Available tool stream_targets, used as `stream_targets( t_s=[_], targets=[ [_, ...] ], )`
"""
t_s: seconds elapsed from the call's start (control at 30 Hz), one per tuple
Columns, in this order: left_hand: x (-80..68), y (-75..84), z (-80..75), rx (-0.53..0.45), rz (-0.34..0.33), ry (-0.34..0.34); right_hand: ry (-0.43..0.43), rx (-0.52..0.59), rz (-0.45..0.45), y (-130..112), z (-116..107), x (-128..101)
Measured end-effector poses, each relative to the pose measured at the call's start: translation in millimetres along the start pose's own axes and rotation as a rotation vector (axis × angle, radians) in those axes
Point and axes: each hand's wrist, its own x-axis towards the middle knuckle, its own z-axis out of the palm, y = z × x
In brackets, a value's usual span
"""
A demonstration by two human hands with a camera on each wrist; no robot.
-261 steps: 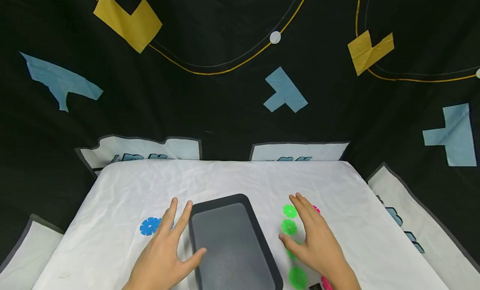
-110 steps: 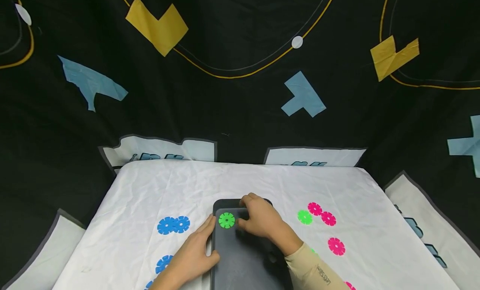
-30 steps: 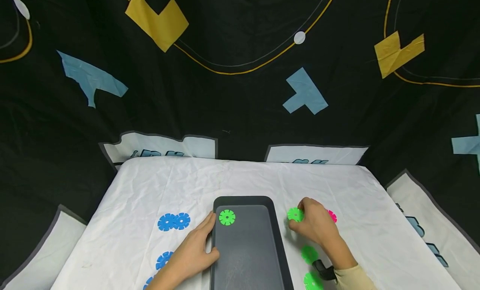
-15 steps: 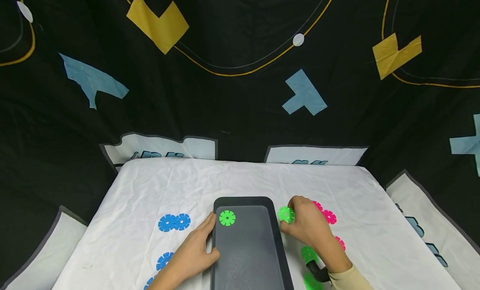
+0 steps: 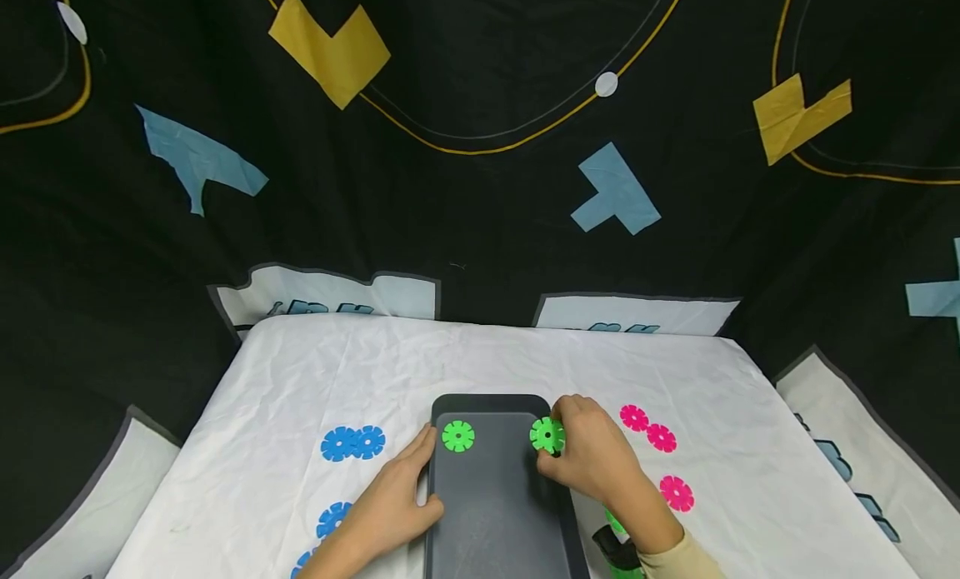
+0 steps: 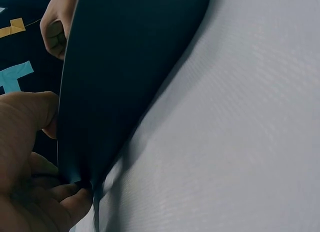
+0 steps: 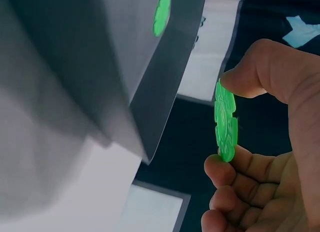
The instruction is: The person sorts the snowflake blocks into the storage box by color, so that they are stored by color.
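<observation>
A dark grey tray [image 5: 495, 512] lies on the white cloth, with one green notched disc [image 5: 457, 436] at its far left corner. My right hand [image 5: 588, 458] pinches a second green disc [image 5: 547, 435] between thumb and fingers over the tray's far right rim; the right wrist view shows that pinched disc [image 7: 225, 121] edge-on beside the tray [image 7: 100, 66]. My left hand [image 5: 390, 508] rests against the tray's left edge, and in the left wrist view its thumb [image 6: 27, 122] and fingers touch the tray rim [image 6: 75, 142].
Two joined blue discs [image 5: 352, 443] and more blue ones [image 5: 328, 519] lie left of the tray. Pink discs [image 5: 648, 427] and another pink disc [image 5: 677, 493] lie to the right, green ones [image 5: 617, 525] by my right wrist. Black patterned cloth surrounds the table.
My right hand lifted a green disc from the cloth right of the tray and carried it left, over the tray's far right rim. The left hand stayed at the tray's edge.
</observation>
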Motion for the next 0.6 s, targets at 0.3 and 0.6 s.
stream_targets(
  t_s=[0.3, 0.6],
  targets=[
    [1.0, -0.8, -0.3, 0.003, -0.014, -0.018, -0.024, 0.015, -0.119, -25.6, 12.0, 9.3],
    [-0.2, 1.2, -2.1, 0.0, 0.001, -0.034, -0.088, -0.005, -0.248, -47.6, 33.2, 16.4]
  ],
)
